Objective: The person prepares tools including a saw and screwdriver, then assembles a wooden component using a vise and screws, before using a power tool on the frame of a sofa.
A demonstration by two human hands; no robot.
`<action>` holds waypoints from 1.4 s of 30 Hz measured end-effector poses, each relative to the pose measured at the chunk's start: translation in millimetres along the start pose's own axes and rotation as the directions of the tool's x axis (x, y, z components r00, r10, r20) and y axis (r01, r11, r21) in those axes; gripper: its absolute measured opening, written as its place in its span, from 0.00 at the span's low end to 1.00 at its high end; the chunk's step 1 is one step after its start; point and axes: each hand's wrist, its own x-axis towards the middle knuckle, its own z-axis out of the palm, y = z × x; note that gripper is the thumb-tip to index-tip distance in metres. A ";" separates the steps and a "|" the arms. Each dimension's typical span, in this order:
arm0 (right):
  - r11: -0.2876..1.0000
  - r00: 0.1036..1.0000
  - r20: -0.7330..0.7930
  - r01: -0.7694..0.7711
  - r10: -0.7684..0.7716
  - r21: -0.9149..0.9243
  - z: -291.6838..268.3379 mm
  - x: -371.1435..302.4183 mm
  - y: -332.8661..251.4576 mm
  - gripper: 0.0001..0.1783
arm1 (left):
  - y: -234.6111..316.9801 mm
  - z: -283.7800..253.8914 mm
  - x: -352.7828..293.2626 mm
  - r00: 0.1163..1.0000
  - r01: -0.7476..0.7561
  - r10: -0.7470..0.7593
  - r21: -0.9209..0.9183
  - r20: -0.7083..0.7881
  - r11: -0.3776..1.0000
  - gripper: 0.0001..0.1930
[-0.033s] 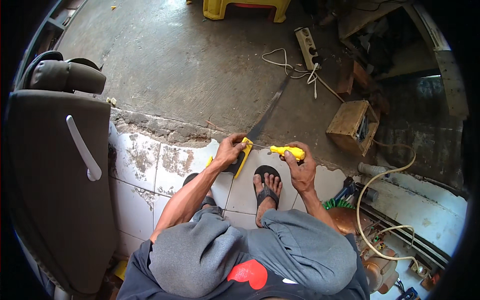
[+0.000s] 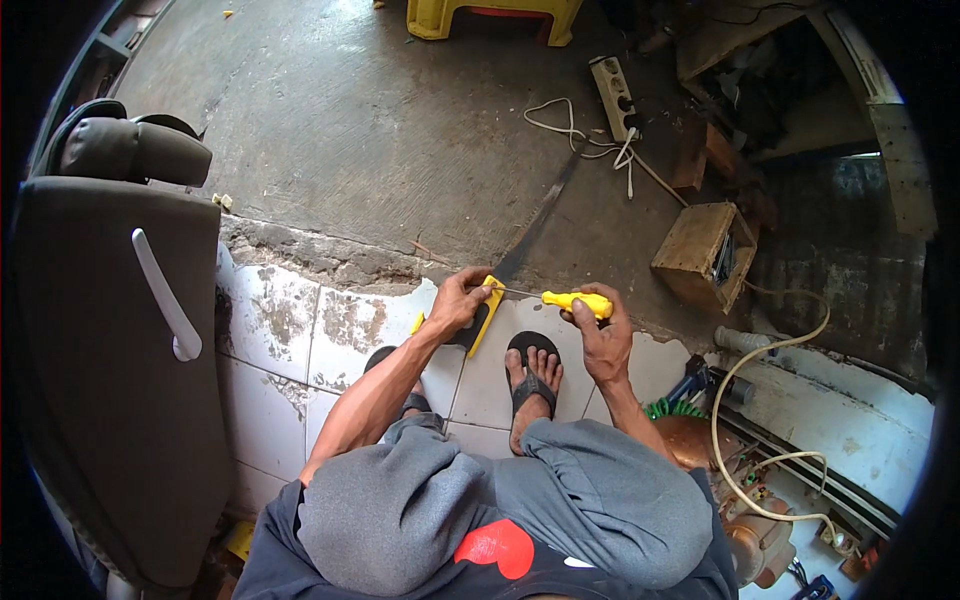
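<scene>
A hand saw with a yellow and black handle [image 2: 486,322] lies in front of me, its long dark blade [image 2: 545,208] stretching away over the concrete. My left hand [image 2: 460,302] is closed around the handle near the base of the blade. In my right hand [image 2: 606,345] is a screwdriver with a yellow grip [image 2: 578,304], fingers wrapped about it. Its thin shaft points left and meets the saw handle beside my left fingertips. Exactly where the tip sits is too small to make out.
To the left stands a dark padded seat [image 2: 120,380] with a pale lever. A power strip [image 2: 612,98] and a wooden box [image 2: 700,255] holding metal pieces lie ahead right. A cream cable [image 2: 718,420] curves past tools and machinery at right. A yellow stool [image 2: 430,22] stands far ahead.
</scene>
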 end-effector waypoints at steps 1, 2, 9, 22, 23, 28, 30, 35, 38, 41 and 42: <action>0.987 0.995 -0.047 -0.075 0.083 0.145 -1.6 2.2 3.0 0.16 | 1.2 1.6 1.9 1.000 -0.005 0.005 -0.006 -0.001 1.000 0.22; 0.945 0.982 -0.076 -0.144 0.173 0.294 -1.5 3.3 5.2 0.17 | 1.5 0.9 1.6 1.000 -0.004 0.004 -0.009 -0.009 1.000 0.22; 0.918 0.970 -0.071 -0.194 0.232 0.345 -6.7 2.6 7.1 0.18 | 6.1 2.6 -2.6 1.000 -0.019 0.019 0.000 -0.002 1.000 0.22; 0.785 0.795 0.521 0.523 -0.310 -0.331 1.4 -11.0 -49.8 0.15 | 6.8 2.8 0.6 1.000 -0.007 0.011 0.159 -0.024 0.987 0.22; 0.805 0.865 0.449 0.425 -0.226 -0.413 -5.0 -7.2 -48.8 0.15 | 6.6 8.4 -1.1 0.996 -0.056 0.071 0.228 -0.058 0.972 0.22; 0.702 0.674 0.394 -0.264 0.625 -0.662 -2.6 19.8 -99.0 0.24 | 1.3 9.8 -7.9 0.963 -0.130 0.209 0.391 -0.167 0.911 0.22; 0.781 0.829 0.491 0.111 0.269 -0.615 -13.9 13.8 -62.6 0.26 | 6.9 16.2 -6.6 0.960 -0.162 0.235 0.383 -0.152 0.909 0.22; 0.674 0.663 0.254 -0.513 0.705 -0.532 -2.1 29.6 -86.3 0.27 | 0.9 18.9 -6.5 0.934 -0.231 0.314 0.383 -0.168 0.894 0.21; 0.735 0.786 0.554 0.199 0.276 -0.648 -6.3 42.4 -77.9 0.24 | -1.9 20.7 -3.1 0.921 -0.254 0.352 0.432 -0.165 0.865 0.21; 0.452 0.663 0.712 0.576 0.230 -0.682 2.4 47.6 -86.2 0.19 | 0.1 15.1 -0.7 0.953 -0.052 0.131 0.281 -0.272 0.958 0.20; 0.279 0.543 0.824 0.776 0.162 -0.566 5.1 48.8 -85.9 0.20 | -1.9 13.0 0.6 0.951 -0.058 0.139 0.283 -0.276 0.957 0.20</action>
